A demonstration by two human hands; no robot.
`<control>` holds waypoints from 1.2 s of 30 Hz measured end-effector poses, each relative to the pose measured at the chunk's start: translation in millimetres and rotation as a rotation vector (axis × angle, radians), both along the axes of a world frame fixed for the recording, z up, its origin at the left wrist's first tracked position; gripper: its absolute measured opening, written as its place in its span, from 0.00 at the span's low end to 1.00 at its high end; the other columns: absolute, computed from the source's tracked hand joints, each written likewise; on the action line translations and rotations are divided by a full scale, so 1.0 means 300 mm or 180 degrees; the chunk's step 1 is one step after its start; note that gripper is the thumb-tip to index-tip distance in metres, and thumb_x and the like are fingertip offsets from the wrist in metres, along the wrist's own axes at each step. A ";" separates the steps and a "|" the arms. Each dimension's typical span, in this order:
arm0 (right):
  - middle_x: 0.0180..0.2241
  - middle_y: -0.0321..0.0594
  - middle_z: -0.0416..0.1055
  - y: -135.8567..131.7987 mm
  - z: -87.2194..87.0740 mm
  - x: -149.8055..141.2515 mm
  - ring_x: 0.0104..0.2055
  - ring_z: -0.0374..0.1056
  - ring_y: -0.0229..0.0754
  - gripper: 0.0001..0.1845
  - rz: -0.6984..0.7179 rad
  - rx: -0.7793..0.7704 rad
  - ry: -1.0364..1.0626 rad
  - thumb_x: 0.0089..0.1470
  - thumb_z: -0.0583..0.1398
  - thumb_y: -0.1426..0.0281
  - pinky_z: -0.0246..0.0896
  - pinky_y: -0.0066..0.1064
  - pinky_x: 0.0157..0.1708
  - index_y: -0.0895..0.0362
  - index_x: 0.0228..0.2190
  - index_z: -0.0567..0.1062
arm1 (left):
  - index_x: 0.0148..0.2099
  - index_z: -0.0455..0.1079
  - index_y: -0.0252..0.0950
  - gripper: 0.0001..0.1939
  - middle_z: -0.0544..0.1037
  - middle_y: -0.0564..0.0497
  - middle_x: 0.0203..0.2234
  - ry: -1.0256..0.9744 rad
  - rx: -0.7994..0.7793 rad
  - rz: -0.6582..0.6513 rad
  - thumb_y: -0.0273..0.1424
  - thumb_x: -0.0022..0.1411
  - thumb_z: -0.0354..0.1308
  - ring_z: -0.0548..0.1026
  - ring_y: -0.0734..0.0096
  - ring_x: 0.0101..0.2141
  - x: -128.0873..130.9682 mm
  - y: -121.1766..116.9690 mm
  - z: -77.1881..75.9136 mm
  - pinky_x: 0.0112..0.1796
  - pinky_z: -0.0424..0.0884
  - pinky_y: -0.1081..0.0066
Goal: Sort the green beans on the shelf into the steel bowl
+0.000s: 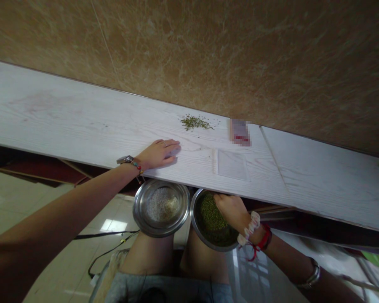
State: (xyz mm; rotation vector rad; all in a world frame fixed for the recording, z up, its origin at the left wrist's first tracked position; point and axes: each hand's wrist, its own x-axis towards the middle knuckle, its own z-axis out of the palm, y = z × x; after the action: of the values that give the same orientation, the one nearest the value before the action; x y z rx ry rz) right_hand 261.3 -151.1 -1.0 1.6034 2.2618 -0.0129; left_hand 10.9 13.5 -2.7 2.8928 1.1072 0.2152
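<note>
My left hand (160, 154) lies flat on the white wood-grain ledge (82, 126), its fingers stretched out and holding nothing. My right hand (232, 209) reaches into a metal bowl (194, 219) of mung beans (211, 212); its fingers are curled down at the far rim, and what is in them is hidden. Beside it, on my lap, a second metal bowl (140, 225) holds white grains that look like rice (161, 204). A scattered heap of greenish beans (196, 122) sits on the ledge beyond my left hand.
A clear plastic bag (232, 165) lies on the ledge between my hands. Behind it is a small blurred packet (239, 131) near the marbled wall (189, 54). Open shelving shows under the ledge, and a black cable (107, 233) runs at lower left.
</note>
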 end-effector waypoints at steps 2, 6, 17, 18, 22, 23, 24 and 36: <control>0.33 0.49 0.77 0.000 -0.001 -0.001 0.34 0.75 0.45 0.13 0.0004 -0.0006 -0.0040 0.54 0.52 0.81 0.66 0.30 0.29 0.61 0.37 0.74 | 0.58 0.60 0.37 0.23 0.62 0.46 0.60 -0.0014 0.0001 0.0002 0.39 0.63 0.45 0.61 0.63 0.58 0.000 -0.001 0.001 0.56 0.56 0.62; 0.32 0.50 0.77 -0.002 -0.006 -0.005 0.33 0.75 0.45 0.14 0.0028 -0.0014 -0.0097 0.54 0.51 0.82 0.66 0.30 0.27 0.62 0.38 0.74 | 0.58 0.60 0.34 0.24 0.62 0.45 0.59 0.0009 -0.0007 0.0020 0.38 0.64 0.45 0.61 0.62 0.58 0.002 -0.004 0.003 0.56 0.56 0.62; 0.31 0.46 0.77 -0.024 0.009 0.052 0.31 0.74 0.42 0.13 -0.0058 0.0070 -0.0169 0.58 0.50 0.78 0.61 0.28 0.26 0.60 0.34 0.74 | 0.58 0.60 0.35 0.23 0.62 0.45 0.60 0.0041 0.0023 -0.0029 0.38 0.64 0.44 0.61 0.62 0.58 0.001 -0.003 0.003 0.56 0.56 0.62; 0.31 0.45 0.77 -0.029 0.011 0.055 0.31 0.74 0.42 0.13 -0.0068 0.0055 -0.0138 0.58 0.50 0.77 0.61 0.28 0.25 0.59 0.34 0.74 | 0.58 0.60 0.35 0.23 0.62 0.45 0.60 0.0037 0.0022 -0.0027 0.39 0.64 0.44 0.61 0.62 0.58 0.001 -0.002 0.002 0.55 0.56 0.62; 0.32 0.42 0.77 -0.037 0.018 0.045 0.33 0.74 0.43 0.13 -0.0004 -0.0010 0.0017 0.58 0.50 0.76 0.61 0.28 0.25 0.57 0.36 0.75 | 0.58 0.60 0.35 0.23 0.62 0.45 0.59 -0.0004 0.0016 -0.0031 0.39 0.64 0.44 0.61 0.62 0.58 0.000 0.001 -0.003 0.55 0.57 0.62; 0.32 0.43 0.77 -0.034 0.018 0.039 0.33 0.74 0.43 0.13 0.0021 -0.0024 0.0028 0.58 0.50 0.76 0.61 0.28 0.25 0.57 0.36 0.75 | 0.58 0.60 0.35 0.24 0.62 0.45 0.59 -0.0018 0.0010 -0.0030 0.39 0.64 0.44 0.61 0.62 0.58 -0.001 0.001 -0.003 0.55 0.57 0.62; 0.31 0.43 0.77 -0.030 0.016 0.033 0.33 0.74 0.43 0.13 0.0045 -0.0040 0.0041 0.58 0.51 0.77 0.62 0.28 0.25 0.57 0.35 0.75 | 0.59 0.60 0.36 0.23 0.62 0.45 0.59 -0.0031 0.0003 -0.0026 0.39 0.64 0.44 0.61 0.62 0.58 -0.001 0.002 -0.004 0.55 0.57 0.62; 0.33 0.48 0.77 0.008 -0.020 0.009 0.35 0.75 0.46 0.14 0.0114 -0.0102 -0.0035 0.54 0.52 0.81 0.67 0.31 0.30 0.60 0.35 0.76 | 0.58 0.60 0.34 0.24 0.62 0.45 0.59 0.0043 0.0015 0.0000 0.39 0.64 0.44 0.61 0.63 0.58 0.003 -0.001 -0.001 0.55 0.56 0.62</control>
State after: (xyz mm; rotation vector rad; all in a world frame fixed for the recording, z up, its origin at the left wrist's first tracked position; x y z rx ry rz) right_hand 263.9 -148.7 -7.1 1.5429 2.2701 -0.0310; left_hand 11.9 13.2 -2.9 2.9027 1.1104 0.1987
